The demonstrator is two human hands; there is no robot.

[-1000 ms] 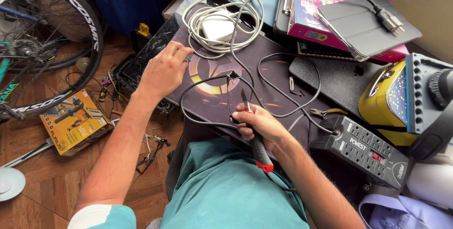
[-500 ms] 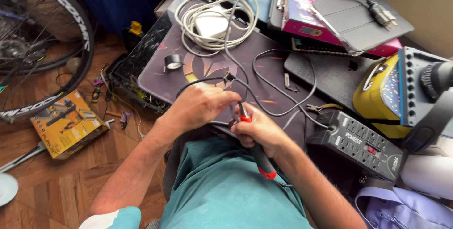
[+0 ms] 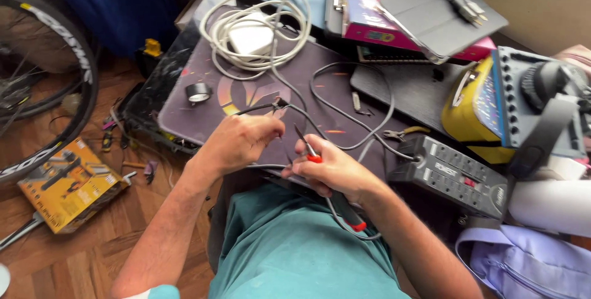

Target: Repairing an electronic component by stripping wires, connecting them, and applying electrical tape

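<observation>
— Soldering iron — which way is it aimed?

— Tip up and away from the body, handle slanting back toward the teal shirt. The right hand is clamped round it.

— And the other hand?

— Left hand is just beside it, fingers pinched shut on a thin dark wire over the purple mat. A grey power strip sits to the right.
</observation>
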